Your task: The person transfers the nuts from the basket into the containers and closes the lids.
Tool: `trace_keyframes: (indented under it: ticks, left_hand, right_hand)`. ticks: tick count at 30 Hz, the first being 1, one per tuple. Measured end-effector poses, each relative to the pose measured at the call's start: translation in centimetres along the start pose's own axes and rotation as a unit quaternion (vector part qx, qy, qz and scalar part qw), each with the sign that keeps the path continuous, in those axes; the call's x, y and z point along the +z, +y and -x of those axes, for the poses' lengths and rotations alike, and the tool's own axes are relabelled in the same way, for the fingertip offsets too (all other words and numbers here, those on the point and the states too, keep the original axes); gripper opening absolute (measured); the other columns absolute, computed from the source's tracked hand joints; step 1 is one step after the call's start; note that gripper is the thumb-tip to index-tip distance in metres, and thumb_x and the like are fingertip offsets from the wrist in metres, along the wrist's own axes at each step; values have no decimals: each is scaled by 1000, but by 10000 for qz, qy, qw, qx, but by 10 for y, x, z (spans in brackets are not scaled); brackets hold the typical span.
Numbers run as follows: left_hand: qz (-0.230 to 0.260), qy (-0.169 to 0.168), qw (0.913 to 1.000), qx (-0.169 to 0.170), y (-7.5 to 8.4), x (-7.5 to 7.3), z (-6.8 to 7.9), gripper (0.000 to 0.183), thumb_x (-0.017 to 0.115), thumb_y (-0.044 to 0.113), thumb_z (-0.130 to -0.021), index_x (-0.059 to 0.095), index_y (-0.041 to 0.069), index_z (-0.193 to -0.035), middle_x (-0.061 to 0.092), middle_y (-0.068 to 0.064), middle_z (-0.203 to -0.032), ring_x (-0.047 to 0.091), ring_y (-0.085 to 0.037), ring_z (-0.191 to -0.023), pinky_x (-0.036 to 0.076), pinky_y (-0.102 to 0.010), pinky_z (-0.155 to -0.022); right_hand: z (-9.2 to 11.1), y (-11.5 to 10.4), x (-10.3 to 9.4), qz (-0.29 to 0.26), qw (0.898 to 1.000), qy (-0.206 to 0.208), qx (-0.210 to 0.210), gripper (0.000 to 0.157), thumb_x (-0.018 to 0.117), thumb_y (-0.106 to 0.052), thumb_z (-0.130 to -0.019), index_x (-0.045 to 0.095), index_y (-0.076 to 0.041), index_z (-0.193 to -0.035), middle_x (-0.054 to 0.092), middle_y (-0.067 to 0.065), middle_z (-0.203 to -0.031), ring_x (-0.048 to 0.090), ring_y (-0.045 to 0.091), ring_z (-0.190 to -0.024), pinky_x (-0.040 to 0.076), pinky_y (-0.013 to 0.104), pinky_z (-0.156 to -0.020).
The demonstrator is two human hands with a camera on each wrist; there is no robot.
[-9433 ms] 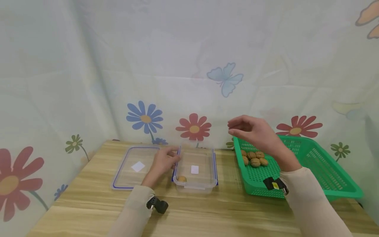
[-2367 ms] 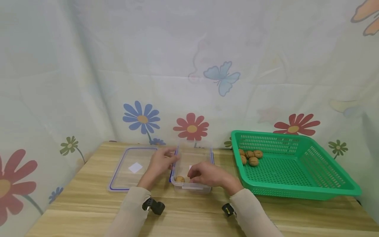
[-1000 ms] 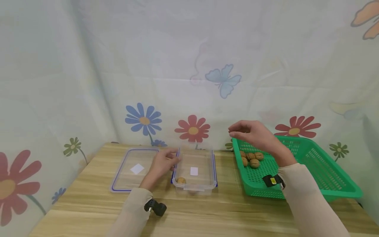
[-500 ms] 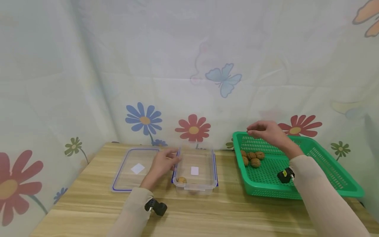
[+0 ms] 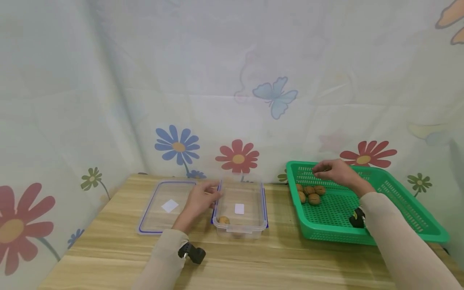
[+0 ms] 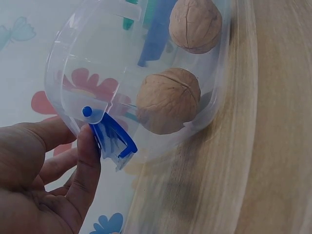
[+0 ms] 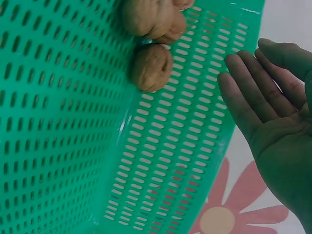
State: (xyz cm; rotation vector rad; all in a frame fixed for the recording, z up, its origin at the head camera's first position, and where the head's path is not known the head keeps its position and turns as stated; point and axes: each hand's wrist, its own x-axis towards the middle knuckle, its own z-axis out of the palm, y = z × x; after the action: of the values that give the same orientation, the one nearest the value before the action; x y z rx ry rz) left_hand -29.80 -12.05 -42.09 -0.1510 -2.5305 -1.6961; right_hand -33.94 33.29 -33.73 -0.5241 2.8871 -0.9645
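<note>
In the head view my left hand [image 5: 199, 199] is at the left rim of a clear plastic food container [image 5: 250, 219]. In the left wrist view its thumb and finger pinch the container's corner beside a blue latch [image 6: 114, 136]. Inside lie two walnuts, a nearer walnut [image 6: 168, 100] and a farther walnut [image 6: 196, 24]. My right hand [image 5: 337, 171] hovers palm down over the green basket [image 5: 362, 231], fingers loosely bent, holding nothing. Several walnuts [image 5: 314, 199] sit in the basket's left end, below and left of that hand.
A clear lid [image 5: 154, 217] with a blue seal and a white label lies left of the container on the wooden table [image 5: 232, 266]. Behind the table hangs a flowered curtain [image 5: 203, 96].
Since 9.4 s ago, the basket holds one walnut fewer. The right hand was in the container 2.4 s ago, then rose and moved right over the basket. The left hand stays put.
</note>
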Motion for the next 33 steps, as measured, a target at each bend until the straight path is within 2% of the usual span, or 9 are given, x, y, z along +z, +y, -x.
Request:
trace_keyframes:
  ticks: [5,15,24,33]
  left_hand:
    - [-68,9,10000,23,0,-1,0,44,75,6,-98,65,-3,-140,73,-19,-106,70,-21,-69,64,-33,-64]
    - [108,-5,9999,25,-2,0,-1,44,76,4,-97,65,-4,-140,73,-20,-106,71,-21,-70,65,-34,-64]
    - [58,-11,10000,4,-1,1,-2,44,76,4,-97,66,-3,-140,73,-19,-105,71,-20,-70,65,-33,-65]
    - [41,0,10000,-10,0,1,-1,44,76,5,-97,66,-3,-140,73,-20,-106,71,-20,-68,65,-33,-64]
  right_hand:
    - [-1,7,3,108,9998,-166,61,37,65,-18,-107,66,7,-134,69,24,-127,63,46,-120,56,63,-97]
    - [-4,25,9,600,9970,-478,-99,29,67,-5,-103,68,13,-126,71,28,-120,67,46,-111,60,58,-89]
    - [-5,29,10,749,9952,-635,28,21,65,0,-101,72,11,-118,72,25,-114,69,44,-105,61,57,-86]
    - [-3,29,10,794,9936,-784,148,20,68,1,-99,73,11,-116,72,24,-111,70,39,-99,62,57,-83]
